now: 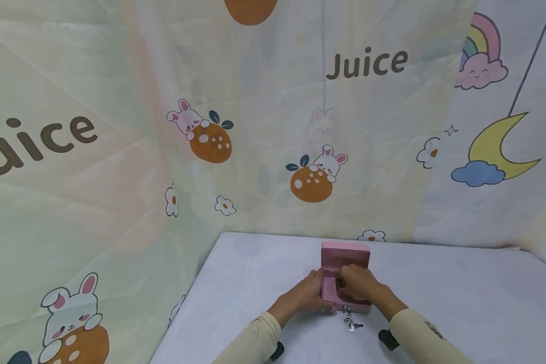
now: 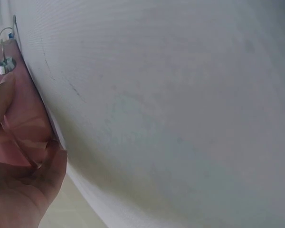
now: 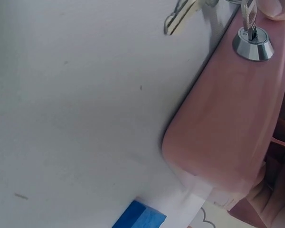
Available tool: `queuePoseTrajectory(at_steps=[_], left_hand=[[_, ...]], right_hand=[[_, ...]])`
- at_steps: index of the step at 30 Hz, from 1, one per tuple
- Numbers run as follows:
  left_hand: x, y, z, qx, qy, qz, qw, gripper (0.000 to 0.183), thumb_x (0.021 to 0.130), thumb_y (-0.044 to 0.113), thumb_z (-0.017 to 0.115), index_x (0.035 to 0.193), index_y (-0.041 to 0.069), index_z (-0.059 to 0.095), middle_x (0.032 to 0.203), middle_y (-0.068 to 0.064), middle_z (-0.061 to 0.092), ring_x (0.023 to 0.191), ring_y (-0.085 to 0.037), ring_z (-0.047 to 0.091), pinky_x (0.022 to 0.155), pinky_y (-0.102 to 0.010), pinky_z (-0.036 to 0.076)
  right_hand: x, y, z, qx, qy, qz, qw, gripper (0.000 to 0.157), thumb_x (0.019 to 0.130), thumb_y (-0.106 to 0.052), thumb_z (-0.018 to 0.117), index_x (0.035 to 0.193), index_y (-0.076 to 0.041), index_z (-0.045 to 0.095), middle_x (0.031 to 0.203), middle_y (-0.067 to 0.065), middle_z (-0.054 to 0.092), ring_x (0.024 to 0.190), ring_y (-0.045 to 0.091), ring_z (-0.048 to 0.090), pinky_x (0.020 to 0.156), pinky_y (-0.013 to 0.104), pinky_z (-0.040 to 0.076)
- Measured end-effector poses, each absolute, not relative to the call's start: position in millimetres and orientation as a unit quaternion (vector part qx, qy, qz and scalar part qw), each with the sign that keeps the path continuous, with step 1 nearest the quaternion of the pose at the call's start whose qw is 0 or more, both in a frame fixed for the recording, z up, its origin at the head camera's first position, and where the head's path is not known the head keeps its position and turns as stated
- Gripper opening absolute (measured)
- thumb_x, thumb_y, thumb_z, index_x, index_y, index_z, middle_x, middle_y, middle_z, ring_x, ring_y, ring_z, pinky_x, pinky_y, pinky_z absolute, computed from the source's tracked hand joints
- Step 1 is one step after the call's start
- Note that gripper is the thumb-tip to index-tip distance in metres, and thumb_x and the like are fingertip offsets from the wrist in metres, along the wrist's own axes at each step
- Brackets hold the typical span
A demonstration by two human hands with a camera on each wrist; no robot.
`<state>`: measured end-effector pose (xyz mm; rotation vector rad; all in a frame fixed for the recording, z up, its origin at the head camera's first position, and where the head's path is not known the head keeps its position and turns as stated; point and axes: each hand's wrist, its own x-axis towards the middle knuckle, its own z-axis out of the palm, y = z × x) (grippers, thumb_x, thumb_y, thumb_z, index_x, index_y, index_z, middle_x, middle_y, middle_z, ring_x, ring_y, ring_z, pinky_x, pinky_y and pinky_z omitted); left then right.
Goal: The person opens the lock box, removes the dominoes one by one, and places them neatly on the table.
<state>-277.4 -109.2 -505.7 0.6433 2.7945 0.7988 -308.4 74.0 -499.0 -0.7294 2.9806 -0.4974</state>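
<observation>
Smooth pink box (image 1: 330, 287), round-cornered, metal lock (image 3: 253, 47); left hand (image 1: 307, 293) gripping side; right hand (image 1: 358, 283) curled inside, hold unclear.

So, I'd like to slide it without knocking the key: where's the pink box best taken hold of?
Probably by the lower body of the pink box, squeezed across its two sides, coming from left and right. The lid stands raised at the back and would likely swing if pulled; the lock, with a key in it, sticks out from the front.
</observation>
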Motion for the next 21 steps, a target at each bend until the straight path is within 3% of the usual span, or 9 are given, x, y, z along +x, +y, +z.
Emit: queuePoseTrajectory(at_steps=[6, 21], left_hand=[[-279, -108, -508, 0.215, 0.937, 0.262, 0.082, 0.097, 0.075, 0.035, 0.089, 0.152, 0.027, 0.032, 0.128, 0.005, 0.054, 0.109, -0.004, 0.052, 0.103, -0.031, 0.049], [-280, -109, -510, 0.205, 0.942, 0.254, 0.081, 0.101, 0.074, 0.04, 0.089, 0.153, 0.024, 0.03, 0.129, 0.001, 0.053, 0.111, -0.006, 0.054, 0.105, -0.03, 0.048]], right_hand=[[-306, 70, -499, -0.24, 0.955, -0.173, 0.021, 0.033, 0.073, -0.013, 0.089, 0.103, -0.007, 0.076, 0.086, 0.004, 0.075, 0.071, 0.013, 0.056, 0.078, 0.037, 0.057], [-301, 59, -498, -0.264, 0.946, -0.189, 0.012, 0.03, 0.075, -0.017, 0.089, 0.102, -0.009, 0.076, 0.077, -0.001, 0.071, 0.067, 0.011, 0.055, 0.068, 0.028, 0.05]])
